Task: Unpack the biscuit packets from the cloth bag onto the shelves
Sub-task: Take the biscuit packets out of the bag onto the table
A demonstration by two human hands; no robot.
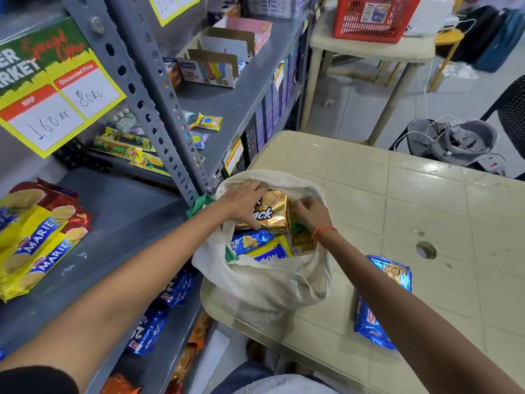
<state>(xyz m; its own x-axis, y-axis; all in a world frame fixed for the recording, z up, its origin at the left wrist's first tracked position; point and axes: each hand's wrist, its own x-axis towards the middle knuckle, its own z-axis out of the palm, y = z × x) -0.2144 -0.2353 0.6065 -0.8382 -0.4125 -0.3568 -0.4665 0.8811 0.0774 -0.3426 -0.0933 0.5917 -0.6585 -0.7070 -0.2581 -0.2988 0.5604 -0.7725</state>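
Head view: my left hand (245, 201) clamps the gold cracker packet (271, 213) for lifting shelfward, while my right hand (308, 213) pinches the cloth bag (264, 282) rim, holding its mouth wide.

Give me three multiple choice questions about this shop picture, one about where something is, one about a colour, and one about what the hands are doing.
1. Where is the cloth bag?
A. on the beige table
B. on the floor
C. in the red basket

2. What colour is the packet being gripped?
A. green
B. gold
C. pink

3. What are the hands doing?
A. resting at the sides
B. both in the bag's mouth
C. writing price tags

Answers: 1 A, the bag sits at the table's corner. 2 B, its wrapper is gold. 3 B, the left hand grips the packet; the right hand touches its edge.
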